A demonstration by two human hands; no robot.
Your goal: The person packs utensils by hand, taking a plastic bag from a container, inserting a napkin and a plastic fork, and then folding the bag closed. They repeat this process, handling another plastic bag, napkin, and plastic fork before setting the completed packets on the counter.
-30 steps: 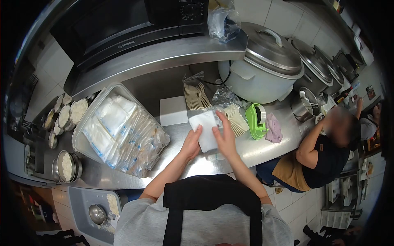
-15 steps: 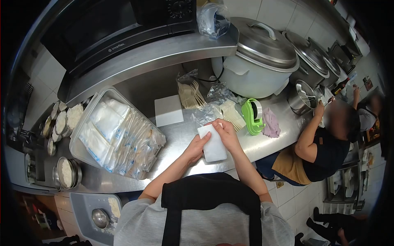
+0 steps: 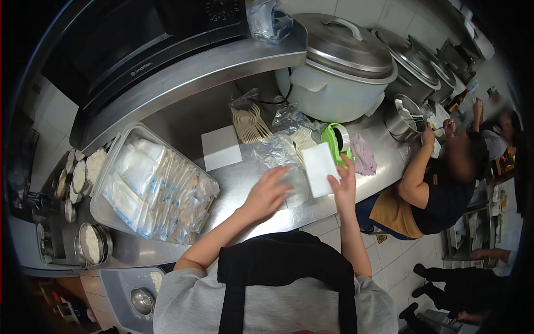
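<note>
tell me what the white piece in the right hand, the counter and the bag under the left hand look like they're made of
The white piece in the right hand: probably paper, a matte, flat folded napkin. The counter: likely stainless steel, brushed grey with bright glare. The bag under the left hand: thin clear plastic, crinkled and glinting.

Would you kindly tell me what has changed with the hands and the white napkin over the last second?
The left hand let go of the white napkin and now rests on a clear plastic bag. The right hand alone carried the napkin rightward, toward the green tape dispenser. The tray of packets stayed put.
</note>
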